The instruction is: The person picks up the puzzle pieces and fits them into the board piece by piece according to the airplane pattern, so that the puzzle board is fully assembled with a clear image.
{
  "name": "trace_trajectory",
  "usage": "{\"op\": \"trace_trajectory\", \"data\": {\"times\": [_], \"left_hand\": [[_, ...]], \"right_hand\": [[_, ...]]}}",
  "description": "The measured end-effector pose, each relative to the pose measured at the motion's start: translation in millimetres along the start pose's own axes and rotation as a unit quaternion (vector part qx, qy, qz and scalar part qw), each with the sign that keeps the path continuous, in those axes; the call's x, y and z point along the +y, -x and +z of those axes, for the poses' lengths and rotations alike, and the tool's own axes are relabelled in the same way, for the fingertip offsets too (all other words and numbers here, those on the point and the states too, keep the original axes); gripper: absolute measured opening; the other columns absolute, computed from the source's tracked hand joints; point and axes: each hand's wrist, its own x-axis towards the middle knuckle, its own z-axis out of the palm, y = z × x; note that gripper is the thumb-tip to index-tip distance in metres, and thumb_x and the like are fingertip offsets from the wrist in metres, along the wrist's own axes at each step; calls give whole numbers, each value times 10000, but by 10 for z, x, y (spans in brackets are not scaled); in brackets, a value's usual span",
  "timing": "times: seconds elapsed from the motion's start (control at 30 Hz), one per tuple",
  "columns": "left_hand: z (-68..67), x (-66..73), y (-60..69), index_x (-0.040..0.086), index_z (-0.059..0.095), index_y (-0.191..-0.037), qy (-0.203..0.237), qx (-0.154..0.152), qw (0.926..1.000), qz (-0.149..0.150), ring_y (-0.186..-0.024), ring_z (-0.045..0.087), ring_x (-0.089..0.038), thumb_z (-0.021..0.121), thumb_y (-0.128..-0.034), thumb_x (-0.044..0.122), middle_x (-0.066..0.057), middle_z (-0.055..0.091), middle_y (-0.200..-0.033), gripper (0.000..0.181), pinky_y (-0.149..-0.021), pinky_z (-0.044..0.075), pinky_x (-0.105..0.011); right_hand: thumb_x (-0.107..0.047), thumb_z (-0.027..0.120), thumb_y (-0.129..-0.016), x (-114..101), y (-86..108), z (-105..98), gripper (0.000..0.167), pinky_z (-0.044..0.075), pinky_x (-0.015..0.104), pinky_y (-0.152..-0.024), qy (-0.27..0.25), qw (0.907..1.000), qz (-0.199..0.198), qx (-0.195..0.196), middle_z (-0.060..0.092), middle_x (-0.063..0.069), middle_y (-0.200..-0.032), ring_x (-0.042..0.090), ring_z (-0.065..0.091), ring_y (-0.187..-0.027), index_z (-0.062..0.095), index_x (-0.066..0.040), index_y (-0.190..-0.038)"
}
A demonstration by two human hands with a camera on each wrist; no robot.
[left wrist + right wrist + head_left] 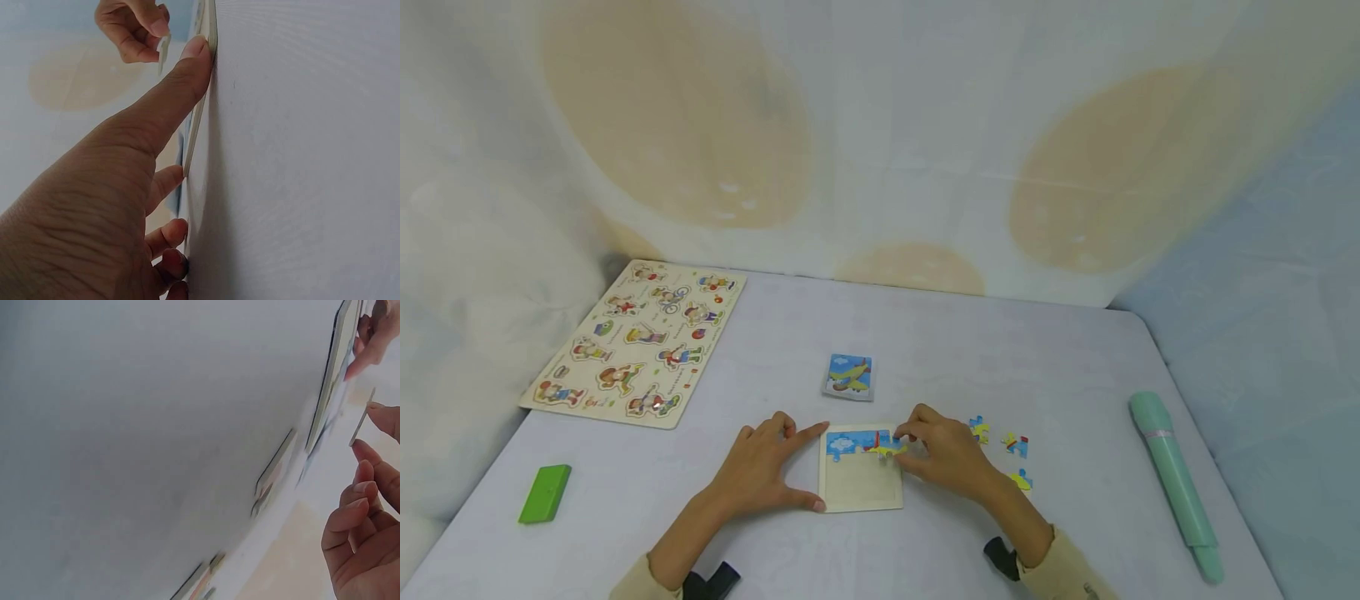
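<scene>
A small square puzzle tray (861,487) lies on the table with blue pieces (847,443) set along its far edge. My left hand (756,468) touches the tray's left side, the thumb at the near corner and the index finger at the far one. Over the tray's far right part, my right hand (953,457) pinches a blue and yellow puzzle piece (886,451) between thumb and index finger. The right wrist view shows this piece (362,420) edge-on and tilted, held above the tray. Loose puzzle pieces (1017,444) lie to the right, one partly behind the right forearm.
A picture card (849,377) with a yellow plane lies beyond the tray. At the far left rests a large peg puzzle board (640,342), with a green block (546,494) nearer. A mint-green tube (1176,483) lies along the right side. Cloth walls stand behind.
</scene>
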Motion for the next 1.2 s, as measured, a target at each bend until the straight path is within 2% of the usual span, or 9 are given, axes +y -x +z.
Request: {"op": "trace_trajectory", "data": {"times": [0.13, 0.33, 0.6, 0.83, 1.2], "left_hand": [[11, -10, 2, 361, 528, -1433, 5, 20, 10000, 12, -832, 355, -84, 676, -541, 880, 85, 385, -972, 1042, -705, 236, -305], [19, -22, 0, 372, 523, -1433, -12, -8, 10000, -18, -838, 359, -84, 670, -542, 887, 86, 383, -975, 1039, -711, 240, -309], [16, -26, 1, 369, 524, -1433, 11, -3, 10000, 4, -829, 358, -80, 677, -543, 878, 89, 381, -970, 1036, -707, 244, -304], [22, -29, 0, 367, 529, -1430, -12, 8, 10000, 38, -824, 364, -83, 654, -540, 898, 87, 389, -962, 1044, -698, 250, -304], [11, -33, 4, 363, 518, -1440, 81, -9, 10000, 29, -832, 362, -82, 657, -548, 892, 88, 389, -971, 1046, -708, 247, -303]], "right_hand": [[-241, 848, -764, -63, -31, 35, 259, 403, 159, -591, -48, 9995, -301, -80, 552, -60, -875, 66, 526, -707, 765, -128, -982], [-258, 831, -792, -189, -95, 67, 271, 427, 158, -625, -255, 9982, -402, -364, 564, -41, -902, 118, 557, -728, 769, -111, -1010], [-262, 812, -814, -326, -166, 170, 254, 408, 132, -612, -286, 9957, -612, -639, 532, -53, -889, 24, 483, -681, 767, -96, -1002], [-308, 782, -850, -396, -210, 226, 269, 423, 121, -648, -24, 9941, -665, -854, 528, -81, -906, -24, 466, -697, 764, -118, -1039], [-338, 762, -859, -476, -310, 298, 296, 462, 143, -650, 673, 9879, -963, -1015, 581, -46, -941, 7, 516, -709, 770, -122, -1063]]}}
